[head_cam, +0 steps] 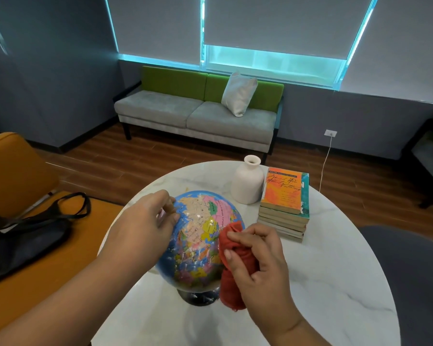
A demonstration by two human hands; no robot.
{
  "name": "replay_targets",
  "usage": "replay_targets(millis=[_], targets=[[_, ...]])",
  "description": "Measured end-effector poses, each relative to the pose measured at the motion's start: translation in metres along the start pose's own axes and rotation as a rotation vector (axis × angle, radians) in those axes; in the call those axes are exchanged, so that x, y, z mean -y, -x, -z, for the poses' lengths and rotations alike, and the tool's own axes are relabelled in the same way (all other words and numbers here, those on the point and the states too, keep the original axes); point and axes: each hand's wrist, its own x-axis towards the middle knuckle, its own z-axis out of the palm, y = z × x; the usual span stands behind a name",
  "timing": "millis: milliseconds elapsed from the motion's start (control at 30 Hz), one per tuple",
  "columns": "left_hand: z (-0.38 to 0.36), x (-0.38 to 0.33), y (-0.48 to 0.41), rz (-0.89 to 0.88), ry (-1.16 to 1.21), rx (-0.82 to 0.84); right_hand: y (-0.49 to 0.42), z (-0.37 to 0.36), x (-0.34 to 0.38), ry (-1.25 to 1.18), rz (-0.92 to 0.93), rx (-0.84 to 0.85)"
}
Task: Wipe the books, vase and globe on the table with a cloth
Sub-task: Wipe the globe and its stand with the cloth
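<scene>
Left hand (145, 221), fingers loosely curled, touching the upper left of the globe (198, 240) at near centre of the round marble table (335, 270). Right hand (255, 255) closed around a bunched red cloth (233, 278), pressed against the globe's right side. Farther right, white vase (248, 182), mouth open, inside not visible, just beside a stack of books (284, 203).
</scene>
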Motion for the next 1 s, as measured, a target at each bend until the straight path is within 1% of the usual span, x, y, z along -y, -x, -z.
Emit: replay_targets(millis=[67, 167, 233, 367, 500, 633, 733, 833, 1000], targets=[[0.0, 0.0, 0.0, -0.006, 0.011, 0.0, 0.011, 0.0, -0.01, 0.034, 0.054, 0.008], [0.0, -0.001, 0.001, -0.021, 0.03, 0.017, 0.031, 0.0, -0.027, 0.084, 0.113, 0.068], [0.0, -0.002, 0.001, -0.037, 0.0, 0.019, 0.034, -0.001, -0.027, 0.116, 0.109, 0.085], [0.002, -0.003, 0.0, -0.024, -0.076, 0.013, 0.012, -0.004, -0.005, 0.096, 0.1, 0.008], [0.001, -0.005, 0.004, -0.046, -0.107, 0.006, -0.011, -0.007, 0.017, 0.065, 0.109, 0.04], [0.002, -0.003, 0.004, -0.025, -0.109, 0.013, -0.007, -0.006, 0.007, 0.131, 0.133, 0.078], [0.003, -0.002, 0.004, -0.015, -0.083, 0.022, 0.007, 0.002, -0.015, 0.147, 0.166, 0.056], [0.002, -0.005, 0.005, -0.017, -0.081, 0.018, 0.015, 0.009, -0.026, 0.172, 0.153, 0.058], [0.002, -0.01, 0.006, -0.032, -0.09, 0.016, -0.008, -0.001, 0.004, 0.201, 0.142, 0.101]])
